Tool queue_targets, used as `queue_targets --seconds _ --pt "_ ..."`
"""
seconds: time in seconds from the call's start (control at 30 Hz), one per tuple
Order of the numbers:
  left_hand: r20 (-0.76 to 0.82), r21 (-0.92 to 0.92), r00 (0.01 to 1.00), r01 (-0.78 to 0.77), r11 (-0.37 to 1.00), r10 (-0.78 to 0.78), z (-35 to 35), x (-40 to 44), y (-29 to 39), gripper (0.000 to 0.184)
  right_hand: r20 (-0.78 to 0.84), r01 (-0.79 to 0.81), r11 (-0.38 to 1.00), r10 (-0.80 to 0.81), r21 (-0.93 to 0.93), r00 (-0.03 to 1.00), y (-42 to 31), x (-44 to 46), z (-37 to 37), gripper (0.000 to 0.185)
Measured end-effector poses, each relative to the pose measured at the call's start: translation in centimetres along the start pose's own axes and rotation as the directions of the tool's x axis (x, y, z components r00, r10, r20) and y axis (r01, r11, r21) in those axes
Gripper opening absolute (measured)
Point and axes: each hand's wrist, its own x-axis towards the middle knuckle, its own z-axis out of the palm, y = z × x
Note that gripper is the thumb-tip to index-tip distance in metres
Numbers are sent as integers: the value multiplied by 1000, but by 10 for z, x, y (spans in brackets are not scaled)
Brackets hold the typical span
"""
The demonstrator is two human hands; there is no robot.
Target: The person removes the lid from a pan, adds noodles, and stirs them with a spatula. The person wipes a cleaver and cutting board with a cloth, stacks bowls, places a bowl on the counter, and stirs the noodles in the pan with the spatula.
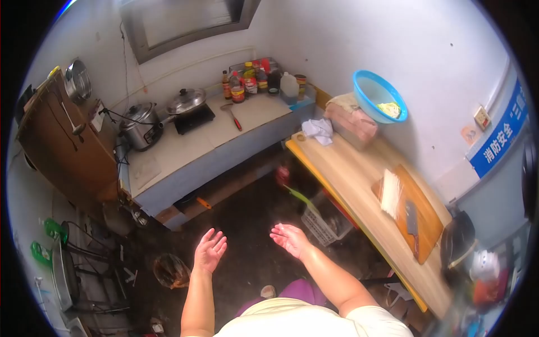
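White wall (337, 33) stands behind everything, and a long counter (179, 149) runs beyond the fingers of both hands. To the right of the fingers is a wooden table (348, 163). Farther right, a blue banner (497, 137) reads "消防安全" and continues with "三"; the bottle labels are too small to read. On the table, a cutting board (431, 224) carries pale noodles (391, 194) and a cleaver (412, 218). The plastic basket (316, 226) is just beyond the right hand (292, 240). Its fingers and those of the left hand (209, 251) are apart, loosely bent, holding nothing; I judge that no handling is in progress.
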Motion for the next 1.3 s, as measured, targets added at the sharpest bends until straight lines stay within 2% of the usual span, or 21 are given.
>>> queue_targets --seconds 0.07,0.17,0.3,0.47,0.57,0.6,0.7,0.83,0.93,1.03,1.1,1.13,1.23,1.27,1.3 --pt "13 -59 1000 -7 998 7 2 -2 -12 47 12 -29 999 29 -38 1000 -3 5 2 16" --pt "-38 -54 999 -11 998 9 -5 32 20 45 43 -72 997 73 -27 996 -3 59 42 16" --pt "-78 -76 997 -20 997 14 6 69 18 41 44 -54 994 58 -96 997 -29 109 39 16" --pt "-118 -82 989 -101 992 91 31 136 30 40 102 -51 997 57 -58 993 -84 189 30 16" --pt "-158 -77 982 -121 990 108 60 184 33 39 148 55 983 -29 -176 989 -118 239 31 22" --pt "-156 -81 983 -114 990 100 73 200 34 39 177 43 982 -10 -182 984 -134 250 37 27" --pt "-151 -80 982 -127 989 114 98 242 39 38 201 -21 983 58 -181 978 -171 284 53 25" --pt "-210 -83 969 -150 985 130 107 278 49 38 158 -167 977 188 -136 969 -189 330 63 14" --pt "-263 -71 953 -172 982 148 99 301 66 37 72 -226 937 254 -266 965 -193 357 80 19" --pt "-294 -64 938 -209 976 182 81 324 92 37 93 -287 911 326 -295 941 -180 400 85 19" --pt "-255 -78 946 -228 971 201 62 347 114 37 161 -222 918 286 -330 945 -175 431 99 23" --pt "-272 -73 948 -191 979 165 46 370 141 44 196 -181 923 258 -340 946 -168 458 119 27" --pt "-236 59 944 -223 973 231 41 409 185 55 194 22 897 72 -441 978 -161 499 159 46" --pt "-204 60 952 -221 974 228 46 417 203 67 214 37 897 65 -441 975 -160 509 173 52" --pt "-149 50 962 -222 974 227 51 422 222 68 233 51 895 60 -444 971 -159 517 187 59"
